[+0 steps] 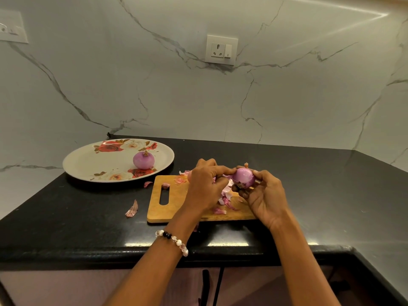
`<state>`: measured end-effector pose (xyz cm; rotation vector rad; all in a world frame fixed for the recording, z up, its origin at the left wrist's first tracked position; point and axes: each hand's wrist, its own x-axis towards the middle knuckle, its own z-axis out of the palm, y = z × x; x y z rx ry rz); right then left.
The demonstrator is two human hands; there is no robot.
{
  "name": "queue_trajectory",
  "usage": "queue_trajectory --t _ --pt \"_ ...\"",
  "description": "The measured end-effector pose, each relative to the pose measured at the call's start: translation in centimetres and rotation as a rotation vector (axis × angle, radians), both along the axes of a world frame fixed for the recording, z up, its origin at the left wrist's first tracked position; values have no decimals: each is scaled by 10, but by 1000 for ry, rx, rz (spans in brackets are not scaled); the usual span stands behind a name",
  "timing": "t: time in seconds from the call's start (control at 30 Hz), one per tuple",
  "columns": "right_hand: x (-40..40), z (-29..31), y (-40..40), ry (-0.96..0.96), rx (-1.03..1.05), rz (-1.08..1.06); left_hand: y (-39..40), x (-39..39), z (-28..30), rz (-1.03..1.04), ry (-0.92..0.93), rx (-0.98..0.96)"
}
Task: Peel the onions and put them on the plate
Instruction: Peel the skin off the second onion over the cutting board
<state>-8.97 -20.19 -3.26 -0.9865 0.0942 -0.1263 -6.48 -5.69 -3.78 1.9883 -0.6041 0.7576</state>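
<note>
Fingers (pixel 260 176) of the right hand (pixel 262 195) grip the onion (pixel 244 177) while left fingers (pixel 223 170) pinch its skin, plate (pixel 88 164) lying well left.

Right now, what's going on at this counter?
A person is peeling an onion over a board. The right hand holds it while the left hand picks at its skin. One peeled onion already sits on the plate. Skins lie scattered around.
</note>
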Motion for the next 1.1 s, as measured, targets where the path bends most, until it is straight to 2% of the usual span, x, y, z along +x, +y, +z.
queue_trajectory --t 0.23,0.67,1.1 --pt "1 0 -3 -65 16 -116 2 0 1 87 -50 -98" --pt "4 -6 -5 -125 -130 7 0 9 -7 136 -82 -42" --pt "10 -10 -1 -423 -354 -5 2 7 -4 142 -20 -22"
